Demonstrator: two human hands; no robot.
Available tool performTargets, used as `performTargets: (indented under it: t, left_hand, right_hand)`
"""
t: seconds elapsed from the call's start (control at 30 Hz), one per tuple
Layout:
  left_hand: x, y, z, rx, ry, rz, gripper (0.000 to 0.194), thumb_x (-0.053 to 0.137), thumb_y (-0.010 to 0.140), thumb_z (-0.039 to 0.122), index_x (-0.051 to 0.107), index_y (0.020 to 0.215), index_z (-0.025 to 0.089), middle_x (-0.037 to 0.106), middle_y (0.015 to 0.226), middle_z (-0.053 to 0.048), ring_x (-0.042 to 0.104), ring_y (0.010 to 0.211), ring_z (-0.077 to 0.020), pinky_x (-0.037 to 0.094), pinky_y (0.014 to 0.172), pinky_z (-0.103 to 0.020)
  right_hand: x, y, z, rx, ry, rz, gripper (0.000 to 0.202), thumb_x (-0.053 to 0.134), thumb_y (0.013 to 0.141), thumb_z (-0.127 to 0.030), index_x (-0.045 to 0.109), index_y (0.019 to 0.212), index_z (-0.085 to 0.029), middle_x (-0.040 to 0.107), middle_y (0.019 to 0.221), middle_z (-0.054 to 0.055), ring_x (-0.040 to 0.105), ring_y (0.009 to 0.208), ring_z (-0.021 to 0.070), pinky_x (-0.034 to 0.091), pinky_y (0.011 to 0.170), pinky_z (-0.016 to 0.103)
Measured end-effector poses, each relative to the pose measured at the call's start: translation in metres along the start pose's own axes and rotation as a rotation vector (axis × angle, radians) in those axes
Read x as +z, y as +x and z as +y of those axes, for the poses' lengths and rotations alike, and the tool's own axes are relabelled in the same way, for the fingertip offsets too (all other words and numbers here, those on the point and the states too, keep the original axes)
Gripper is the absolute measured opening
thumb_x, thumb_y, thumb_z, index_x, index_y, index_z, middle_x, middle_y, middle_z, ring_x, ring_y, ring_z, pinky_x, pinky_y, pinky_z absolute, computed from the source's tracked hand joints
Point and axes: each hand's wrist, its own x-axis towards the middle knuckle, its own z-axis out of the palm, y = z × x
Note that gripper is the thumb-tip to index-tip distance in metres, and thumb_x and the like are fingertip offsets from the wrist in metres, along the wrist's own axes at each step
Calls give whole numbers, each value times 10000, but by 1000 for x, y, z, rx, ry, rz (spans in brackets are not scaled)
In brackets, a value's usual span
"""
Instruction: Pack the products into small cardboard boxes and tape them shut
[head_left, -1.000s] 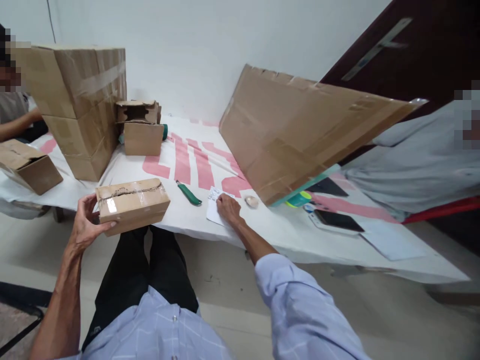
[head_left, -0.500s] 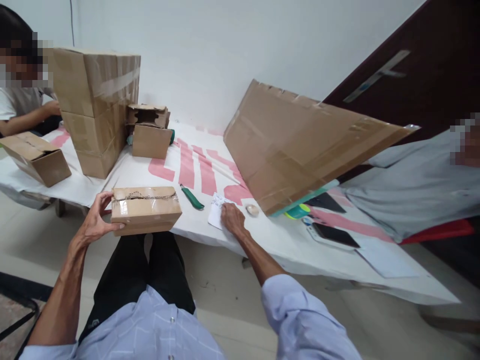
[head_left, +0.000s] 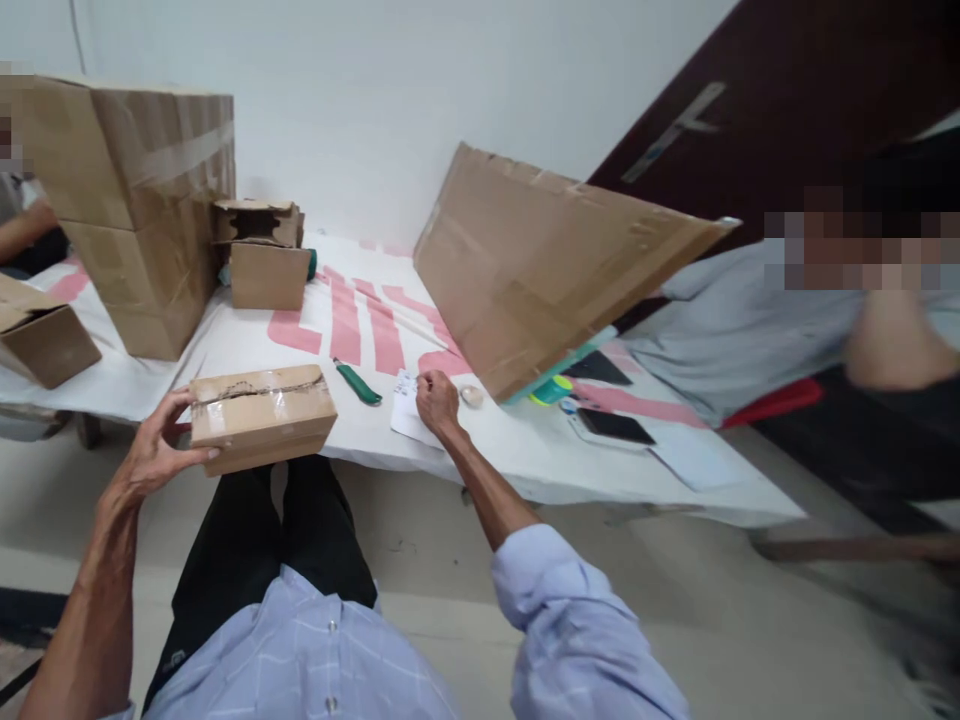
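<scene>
My left hand [head_left: 161,445] grips the left end of a small cardboard box [head_left: 262,415], thumb in front and fingers behind. Clear tape and a dark, rough seam run along the box's top. The box is at the table's front edge, above my legs. On a white sheet of paper [head_left: 409,418] with dark print at its top rests my right hand [head_left: 439,400]. Its fingers are curled in and pressed together; whatever is between them is hidden. A green-handled utility knife [head_left: 358,383] lies between box and paper. Just right of that hand sits a tape roll [head_left: 472,396].
Tall stacked cartons [head_left: 150,230] stand at the left, near an open box [head_left: 49,340]. Smaller boxes [head_left: 268,275] sit behind. A large cardboard sheet [head_left: 555,265] leans at the right. Beyond it are a phone [head_left: 616,427], a yellow-green tape roll [head_left: 553,390] and a seated person [head_left: 742,320].
The view has swung right, so the table items appear further left. My right hand has moved slightly up the paper, its fingers now more bunched. My left hand keeps its hold on the box.
</scene>
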Motion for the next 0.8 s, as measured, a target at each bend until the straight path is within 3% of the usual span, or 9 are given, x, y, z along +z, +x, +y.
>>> performTargets:
  t: [0.2, 0.4, 0.57, 0.7, 0.8]
  left_hand:
    - [0, 4, -5, -54, -62, 43, 779, 1017, 584, 435, 643, 1240, 243, 623, 1454, -125, 603, 1408, -384, 582, 1144, -575]
    - [5, 4, 2, -39, -42, 27, 795, 1017, 599, 445, 640, 1272, 254, 593, 1498, -126, 566, 1452, -397, 577, 1155, -590]
    - [9, 0, 6, -38, 10, 21, 774, 995, 646, 515, 616, 1261, 240, 519, 1593, -160, 542, 1476, -406, 584, 1137, -582]
    - [13, -3, 6, -15, -11, 3, 749, 990, 676, 509, 636, 1277, 238, 493, 1617, -169, 552, 1469, -385, 597, 1122, -545]
    - [16, -5, 4, 1, -19, 5, 753, 986, 691, 511, 658, 1318, 252, 489, 1625, -164, 526, 1496, -390, 594, 1128, -548]
  right_hand:
    - [4, -5, 6, -6, -47, -91, 299, 424, 981, -195, 720, 1022, -181, 761, 1089, 127, 661, 970, 250, 487, 880, 346]
    - [38, -9, -34, -106, -82, -281, 243, 655, 1016, -370, 723, 1168, -193, 712, 1288, 141, 626, 1211, 280, 476, 1014, 356]
    - [54, -15, -64, -94, -123, -359, 203, 695, 1002, -303, 697, 1134, -148, 668, 1312, 206, 583, 1262, 319, 470, 1012, 382]
    - [45, -16, -74, -88, -121, -339, 191, 586, 1023, -250, 682, 1145, -139, 695, 1237, 199, 611, 1159, 293, 470, 957, 364]
    - [23, -9, -83, -90, -65, -295, 308, 436, 1059, -310, 674, 1154, -140, 717, 1084, 150, 636, 980, 259, 481, 849, 348]
